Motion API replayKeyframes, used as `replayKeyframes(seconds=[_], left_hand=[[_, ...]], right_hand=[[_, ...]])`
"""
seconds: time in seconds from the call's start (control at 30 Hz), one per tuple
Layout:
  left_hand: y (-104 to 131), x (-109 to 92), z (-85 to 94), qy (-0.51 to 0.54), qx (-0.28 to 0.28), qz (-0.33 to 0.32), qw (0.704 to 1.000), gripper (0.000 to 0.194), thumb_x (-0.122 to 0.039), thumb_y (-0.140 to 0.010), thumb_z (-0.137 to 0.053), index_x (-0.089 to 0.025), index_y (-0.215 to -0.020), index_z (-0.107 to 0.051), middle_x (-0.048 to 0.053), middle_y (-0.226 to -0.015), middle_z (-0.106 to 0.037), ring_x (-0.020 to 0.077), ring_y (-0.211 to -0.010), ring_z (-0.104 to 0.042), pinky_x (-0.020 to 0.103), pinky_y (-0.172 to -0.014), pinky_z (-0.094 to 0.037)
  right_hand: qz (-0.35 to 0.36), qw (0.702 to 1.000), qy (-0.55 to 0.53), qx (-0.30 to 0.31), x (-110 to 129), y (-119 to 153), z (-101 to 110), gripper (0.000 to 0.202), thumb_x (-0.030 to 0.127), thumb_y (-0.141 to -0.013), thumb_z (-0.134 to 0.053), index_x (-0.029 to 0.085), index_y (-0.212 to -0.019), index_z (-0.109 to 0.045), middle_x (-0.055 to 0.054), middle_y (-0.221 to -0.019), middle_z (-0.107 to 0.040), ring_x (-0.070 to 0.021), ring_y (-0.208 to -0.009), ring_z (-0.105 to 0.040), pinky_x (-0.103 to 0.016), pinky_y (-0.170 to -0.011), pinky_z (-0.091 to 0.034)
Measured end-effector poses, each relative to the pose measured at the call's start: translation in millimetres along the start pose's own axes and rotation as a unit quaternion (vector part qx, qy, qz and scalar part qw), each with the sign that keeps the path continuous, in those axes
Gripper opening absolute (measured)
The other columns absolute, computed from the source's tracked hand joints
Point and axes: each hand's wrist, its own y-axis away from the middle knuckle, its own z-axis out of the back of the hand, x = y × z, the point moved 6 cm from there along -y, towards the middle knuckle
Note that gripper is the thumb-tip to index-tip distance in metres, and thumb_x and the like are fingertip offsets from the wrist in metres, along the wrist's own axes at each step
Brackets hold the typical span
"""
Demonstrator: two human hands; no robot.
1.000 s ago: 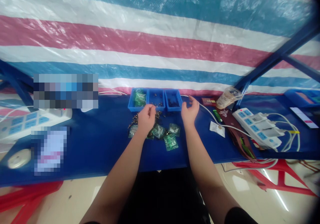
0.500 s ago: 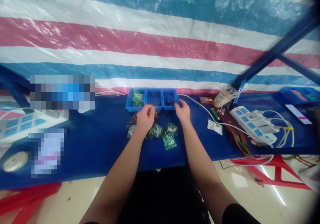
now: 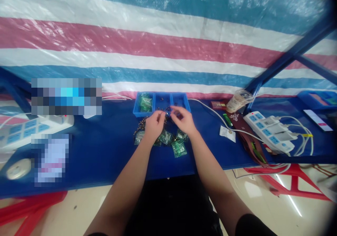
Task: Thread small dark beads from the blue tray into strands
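Note:
My left hand [image 3: 155,123] is closed in a pinch in front of the three-compartment blue tray [image 3: 135,110]; whatever it grips is too small to make out. Close beside it, my right hand [image 3: 183,119] has thumb and fingers bent together, also around something too small to name. The tray's left compartment holds green-printed plastic packets [image 3: 145,102]. Small dark pieces lie in its middle compartment, and my right hand partly covers the right one. Beneath my hands are a pile of small brass-coloured parts [image 3: 141,124] and several flat green-printed packets [image 3: 179,148].
To the right are a plastic cup [image 3: 238,102], a brown strap-like bag [image 3: 243,132], a white packet [image 3: 227,133] and a power strip [image 3: 268,132] with cables. Another power strip [image 3: 28,129] lies left. A phone [image 3: 317,120] rests far right. Striped sheeting [image 3: 163,46] hangs behind the table.
My right hand has moved left from the tray's right compartment to meet my left hand over the pile. My left hand has stayed nearly in place, still pinched.

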Motion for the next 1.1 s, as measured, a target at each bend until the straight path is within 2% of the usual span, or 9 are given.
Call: replayKeyframes(seconds=[0.07,0.2,0.37,0.57,0.7,0.9,1.1], left_hand=[[0.1,-0.9,-0.9,0.0,0.006,-0.006,1.0,0.03,-0.044,-0.099,-0.05,-0.02,-0.098,-0.069,0.0,-0.07,-0.066,0.013,-0.064,-0.06,0.024,-0.067,-0.045],[0.6,-2.5,-2.7,0.002,0.017,-0.009,1.0,0.032,-0.044,-0.099,-0.049,-0.02,-0.093,-0.069,-0.001,-0.067,-0.064,0.0133,-0.062,-0.06,0.024,-0.064,-0.044],[1.3,-1.8,-3.8,0.024,0.019,-0.004,1.0,0.03,-0.044,-0.099,-0.049,-0.021,-0.094,-0.068,0.0,-0.068,-0.066,0.0136,-0.063,-0.061,0.025,-0.064,-0.046],[1.7,0.4,-4.8,0.052,0.015,-0.001,0.999,0.03,-0.041,-0.097,-0.055,-0.022,-0.117,-0.066,0.001,-0.077,-0.07,0.0148,-0.066,-0.065,0.027,-0.068,-0.051],[1.4,-0.7,-4.0,0.045,0.015,-0.009,0.999,0.028,-0.04,-0.096,-0.056,-0.023,-0.114,-0.069,0.001,-0.076,-0.071,0.015,-0.068,-0.067,0.027,-0.069,-0.052],[1.3,0.1,-4.2,0.047,0.016,-0.016,0.999,0.026,-0.039,-0.097,-0.055,-0.022,-0.111,-0.07,0.003,-0.091,-0.075,0.0148,-0.072,-0.069,0.026,-0.072,-0.053],[1.6,1.4,-5.0,0.029,0.018,-0.018,0.999,0.025,-0.038,-0.098,-0.054,-0.021,-0.109,-0.069,0.001,-0.082,-0.073,0.0139,-0.069,-0.067,0.025,-0.068,-0.05]], right_hand=[[0.016,0.997,-0.027,0.069,4.0,1.2,-15.5,0.039,0.036,-0.091,-0.062,0.024,-0.127,-0.066,-0.006,-0.108,-0.072,-0.018,-0.086,-0.066,-0.031,-0.077,-0.055],[0.0,0.999,-0.048,0.023,0.4,1.2,-18.6,0.028,0.04,-0.091,-0.063,0.023,-0.111,-0.074,-0.007,-0.101,-0.074,-0.0182,-0.085,-0.068,-0.032,-0.075,-0.056],[-0.015,0.997,-0.079,-0.014,-1.5,2.1,-16.5,0.026,0.04,-0.089,-0.067,0.023,-0.107,-0.075,-0.006,-0.096,-0.076,-0.0181,-0.082,-0.069,-0.032,-0.074,-0.056],[-0.054,0.99,-0.117,-0.049,-8.1,0.2,-11.7,0.028,0.042,-0.086,-0.07,0.021,-0.103,-0.077,-0.006,-0.097,-0.077,-0.0173,-0.078,-0.069,-0.03,-0.07,-0.056],[-0.074,0.988,-0.132,-0.036,-11.5,-0.4,-12.9,0.03,0.044,-0.084,-0.072,0.02,-0.101,-0.077,-0.006,-0.094,-0.078,-0.0179,-0.077,-0.07,-0.03,-0.07,-0.056],[-0.069,0.986,-0.15,-0.027,-10.0,0.0,-14.3,0.03,0.043,-0.083,-0.073,0.019,-0.1,-0.078,-0.007,-0.093,-0.079,-0.0182,-0.077,-0.071,-0.031,-0.072,-0.057],[-0.066,0.98,-0.185,-0.031,-11.8,0.0,-16.3,0.033,0.042,-0.081,-0.075,0.019,-0.105,-0.078,-0.007,-0.09,-0.078,-0.0185,-0.078,-0.072,-0.03,-0.072,-0.058]])
